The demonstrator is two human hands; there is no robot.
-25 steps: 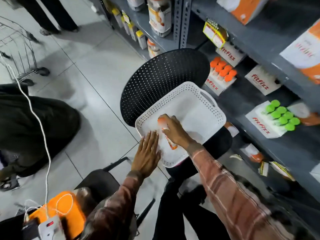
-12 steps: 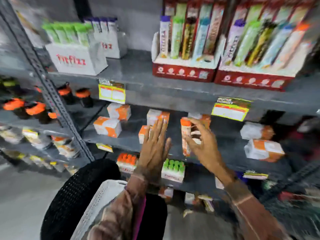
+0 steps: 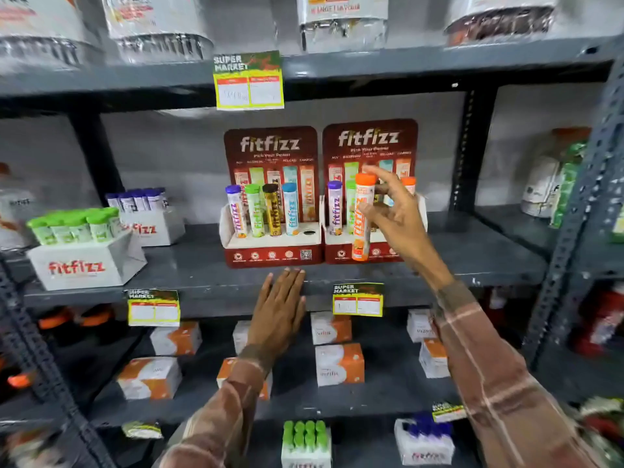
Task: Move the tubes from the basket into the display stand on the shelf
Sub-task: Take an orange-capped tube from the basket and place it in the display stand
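Tubes already stand upright in the left display stand point(image 3: 271, 238), up and away from our flat, empty left hand point(image 3: 280, 310) resting on the shelf edge point(image 3: 209, 282), with one empty hole point(image 3: 309, 232) at that stand's right end. Further right, our right hand point(image 3: 393, 214) pinches the orange tube point(image 3: 363, 217), long axis vertical, just in front of the right display stand point(image 3: 341, 246). We judge the hole lies down-left of this grip, the purple tube point(image 3: 335, 207) standing between.
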